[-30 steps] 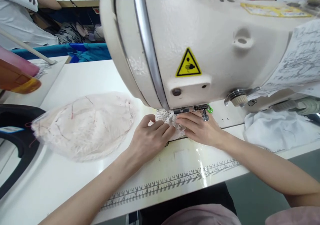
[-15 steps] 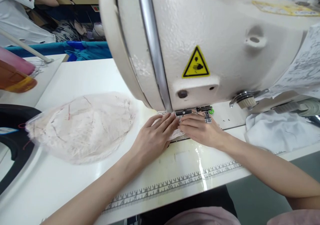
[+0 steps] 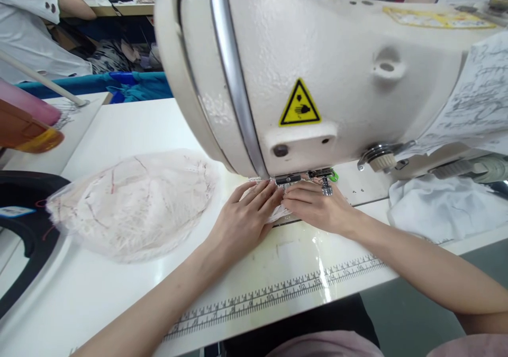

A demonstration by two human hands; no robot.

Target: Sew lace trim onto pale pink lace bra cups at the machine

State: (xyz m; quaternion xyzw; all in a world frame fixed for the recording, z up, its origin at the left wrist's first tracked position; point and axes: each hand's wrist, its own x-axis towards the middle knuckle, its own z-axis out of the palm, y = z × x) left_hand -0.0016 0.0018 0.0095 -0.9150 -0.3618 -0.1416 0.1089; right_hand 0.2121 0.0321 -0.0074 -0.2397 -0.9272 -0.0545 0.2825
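My left hand (image 3: 248, 211) lies palm down beneath the sewing machine's (image 3: 341, 65) head, its fingers stretched forward on a small piece of thin white fabric (image 3: 280, 215). From the other side my right hand (image 3: 317, 206) meets it, fingers bent and pressed together on the same fabric; its thumb is hidden. Both sets of fingertips are close to the presser foot area, below a black metal attachment (image 3: 288, 179). Most of the fabric is covered by the hands. The needle cannot be made out.
Sheer pale pink fabric (image 3: 135, 203) lies in an oval heap on the left. White cloth (image 3: 444, 208) sits at the right. A printed ruler strip (image 3: 273, 297) runs along the front edge. At far left are a black curved object (image 3: 39, 240) and thread cones (image 3: 27, 126). Another person's sleeve (image 3: 32, 7) shows behind.
The view has shifted slightly, so the machine appears a little further left and lower. Both hands keep nearly the same place at the fabric.
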